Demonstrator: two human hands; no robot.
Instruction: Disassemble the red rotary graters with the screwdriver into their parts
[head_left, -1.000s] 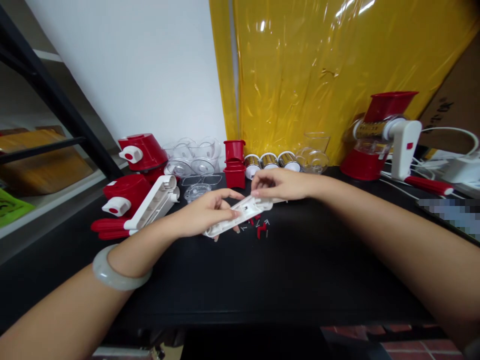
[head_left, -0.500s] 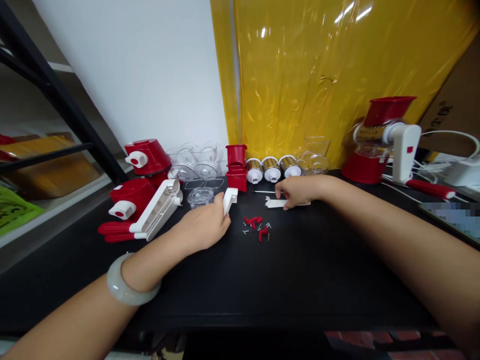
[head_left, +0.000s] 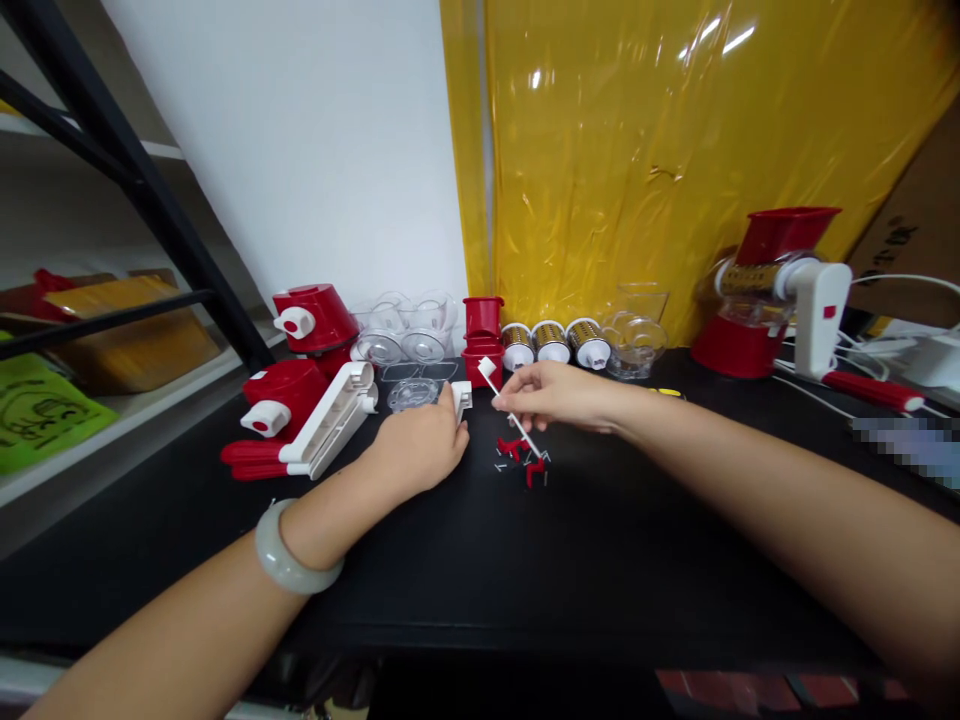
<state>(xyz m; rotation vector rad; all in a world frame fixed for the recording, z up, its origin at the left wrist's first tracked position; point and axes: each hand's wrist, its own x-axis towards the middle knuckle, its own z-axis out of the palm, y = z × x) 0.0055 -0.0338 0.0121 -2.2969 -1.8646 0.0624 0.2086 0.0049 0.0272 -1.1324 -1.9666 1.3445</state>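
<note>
The left hand [head_left: 421, 447] grips a white plastic part [head_left: 464, 398] over the black table [head_left: 480, 570]. The right hand [head_left: 551, 397] pinches a tilted white strip [head_left: 527, 438], its lower end near small red pieces [head_left: 535, 472].

Loose parts [head_left: 532, 473] lie on the table [head_left: 480, 570] (drums [head_left: 552, 343] behind them).

I can see a fat, round, smooth bangle [head_left: 283, 565] on the left arm [head_left: 187, 620], in the lower left of the frame. It is shiny and pale, maybe greeny-grey, but it's hard to tell from here. The right arm [head_left: 750, 490] is bare, and so are both hands [head_left: 420, 445].
</note>
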